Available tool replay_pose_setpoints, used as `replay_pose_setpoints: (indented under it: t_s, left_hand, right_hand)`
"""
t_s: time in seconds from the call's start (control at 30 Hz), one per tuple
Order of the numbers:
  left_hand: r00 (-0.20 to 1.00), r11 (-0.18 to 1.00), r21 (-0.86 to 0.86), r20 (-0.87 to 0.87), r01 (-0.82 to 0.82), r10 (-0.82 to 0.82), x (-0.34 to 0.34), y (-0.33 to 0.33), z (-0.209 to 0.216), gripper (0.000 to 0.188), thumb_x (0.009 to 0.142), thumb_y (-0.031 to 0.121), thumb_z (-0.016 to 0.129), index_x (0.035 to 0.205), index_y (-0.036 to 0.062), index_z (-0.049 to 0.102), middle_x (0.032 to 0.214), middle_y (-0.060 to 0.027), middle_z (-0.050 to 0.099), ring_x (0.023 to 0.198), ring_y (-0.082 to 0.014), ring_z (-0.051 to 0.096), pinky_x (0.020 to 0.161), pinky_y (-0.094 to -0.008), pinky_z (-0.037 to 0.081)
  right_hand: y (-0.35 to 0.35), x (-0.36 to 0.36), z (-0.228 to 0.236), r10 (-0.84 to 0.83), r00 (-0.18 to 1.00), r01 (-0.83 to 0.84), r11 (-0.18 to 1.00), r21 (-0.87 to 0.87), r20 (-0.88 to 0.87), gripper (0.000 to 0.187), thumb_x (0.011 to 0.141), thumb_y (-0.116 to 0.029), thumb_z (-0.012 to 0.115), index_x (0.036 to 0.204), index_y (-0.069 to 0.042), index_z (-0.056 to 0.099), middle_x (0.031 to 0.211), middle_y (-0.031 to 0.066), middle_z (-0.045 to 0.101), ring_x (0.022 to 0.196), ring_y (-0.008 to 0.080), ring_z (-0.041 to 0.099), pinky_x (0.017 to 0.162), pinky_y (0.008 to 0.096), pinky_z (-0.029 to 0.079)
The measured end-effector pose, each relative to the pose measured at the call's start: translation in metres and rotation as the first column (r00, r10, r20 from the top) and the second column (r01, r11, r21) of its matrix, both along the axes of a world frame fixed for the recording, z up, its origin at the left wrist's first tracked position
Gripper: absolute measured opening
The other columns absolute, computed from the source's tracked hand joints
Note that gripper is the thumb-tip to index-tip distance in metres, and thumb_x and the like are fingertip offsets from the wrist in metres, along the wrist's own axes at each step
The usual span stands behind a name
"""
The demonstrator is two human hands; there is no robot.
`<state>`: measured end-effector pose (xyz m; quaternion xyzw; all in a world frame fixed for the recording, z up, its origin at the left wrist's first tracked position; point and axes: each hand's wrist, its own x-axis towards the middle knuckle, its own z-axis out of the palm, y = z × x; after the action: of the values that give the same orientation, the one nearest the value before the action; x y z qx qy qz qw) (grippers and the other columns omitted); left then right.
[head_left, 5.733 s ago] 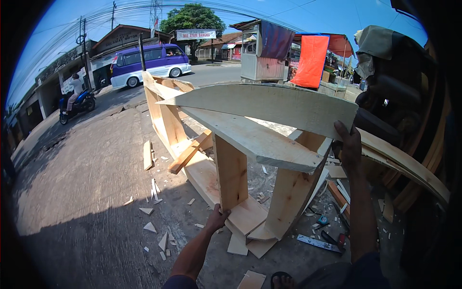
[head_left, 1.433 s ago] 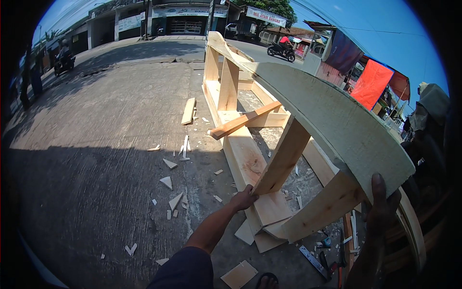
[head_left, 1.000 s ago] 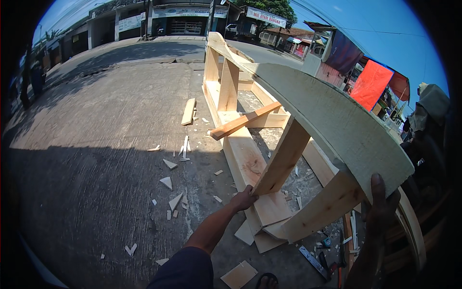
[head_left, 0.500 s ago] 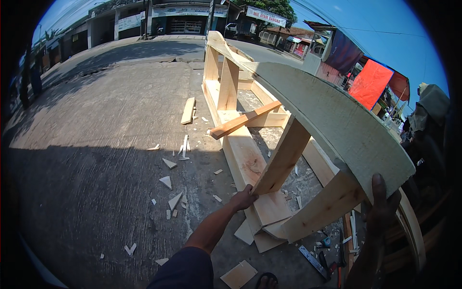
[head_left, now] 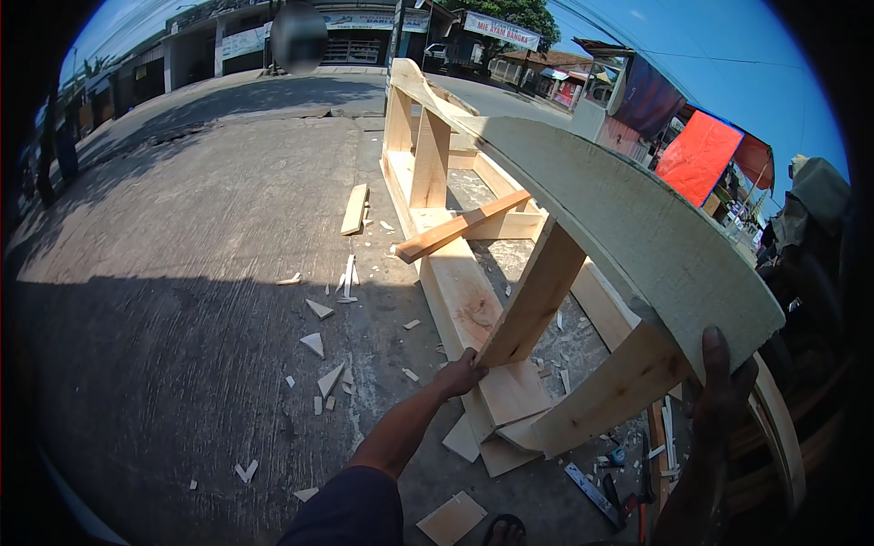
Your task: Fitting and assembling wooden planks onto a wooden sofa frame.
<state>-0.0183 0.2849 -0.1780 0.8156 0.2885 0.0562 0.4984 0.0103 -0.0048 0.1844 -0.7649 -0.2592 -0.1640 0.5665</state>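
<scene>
A long frame of pale bare wood stretches away from me. Its low lengthwise plank (head_left: 455, 287) lies at the bottom, and a wide curved panel (head_left: 628, 205) runs along the top. Between them stands an upright board (head_left: 535, 291). My left hand (head_left: 458, 375) is closed round the lower edge of that board. At the panel's near right end my right hand (head_left: 726, 387) holds its edge, the thumb on the outer face and the other fingers partly hidden. A closer board (head_left: 610, 387) slants between the two hands. One loose wooden stick (head_left: 464, 226) rests slanted across the frame.
Offcuts (head_left: 330, 379) and splinters litter the concrete to the left. A short plank (head_left: 355, 209) lies farther off. Near my right forearm are a metal square (head_left: 594, 494) and a tape measure (head_left: 616, 457). A flat wood piece (head_left: 452, 519) lies by my foot.
Both hands keep their hold and the frame stays where it was. A blurred round patch now shows before the shops across the road.
</scene>
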Motion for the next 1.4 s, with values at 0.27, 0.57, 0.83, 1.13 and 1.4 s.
replay_pose_setpoints:
  t_s: [0.27,0.57,0.83,1.13,1.4]
  left_hand:
    - [1.0,1.0,0.011,0.007,0.008,-0.008,0.0,0.001,-0.001,0.052,0.091,0.047,0.058,0.127,0.0133,0.042,0.114,-0.026,0.063,0.107,-0.0436,0.061,0.088,-0.0491,0.047]
    - [1.0,1.0,0.005,0.005,0.008,-0.008,-0.001,-0.002,0.003,0.052,0.091,0.046,0.058,0.127,0.0124,0.041,0.113,-0.0272,0.063,0.107,-0.0444,0.061,0.089,-0.0496,0.047]
    - [1.0,1.0,0.007,0.018,0.009,-0.009,0.0,0.001,-0.001,0.051,0.091,0.047,0.057,0.126,0.0124,0.041,0.113,-0.0272,0.063,0.106,-0.0447,0.061,0.088,-0.05,0.046]
    - [1.0,1.0,0.003,0.025,0.002,-0.002,-0.002,-0.001,0.0,0.051,0.091,0.046,0.057,0.126,0.0132,0.041,0.112,-0.027,0.063,0.105,-0.0447,0.061,0.088,-0.0499,0.047]
    - [1.0,1.0,-0.005,0.017,0.0,0.0,-0.002,-0.002,0.001,0.051,0.091,0.047,0.058,0.126,0.0132,0.042,0.112,-0.0269,0.063,0.106,-0.0445,0.061,0.088,-0.0502,0.047]
  right_hand:
    - [0.001,0.0,-0.002,-0.028,1.0,0.027,1.0,0.016,0.014,0.072,0.084,-0.039,0.074,0.126,0.01,0.043,0.117,0.0176,0.054,0.108,0.0241,0.054,0.091,0.0371,0.047]
    - [-0.002,0.001,-0.002,-0.055,0.998,0.056,0.998,-0.031,0.031,0.071,0.085,-0.039,0.073,0.126,0.011,0.043,0.118,0.0183,0.054,0.109,0.0249,0.054,0.092,0.0379,0.046]
    - [0.004,-0.001,-0.003,-0.039,0.995,0.042,0.999,-0.029,0.095,0.063,0.087,-0.043,0.07,0.116,0.01,0.052,0.109,0.0185,0.055,0.102,0.026,0.055,0.089,0.0396,0.045]
    - [0.003,0.0,-0.009,-0.116,0.983,0.123,0.991,-0.043,0.143,0.057,0.09,-0.043,0.067,0.114,0.008,0.057,0.105,0.02,0.05,0.101,0.03,0.052,0.089,0.043,0.042]
    - [-0.003,0.009,-0.009,-0.019,0.996,0.019,1.0,0.005,0.082,0.064,0.084,-0.037,0.074,0.123,0.008,0.049,0.113,0.0148,0.059,0.103,0.0224,0.057,0.09,0.0367,0.046]
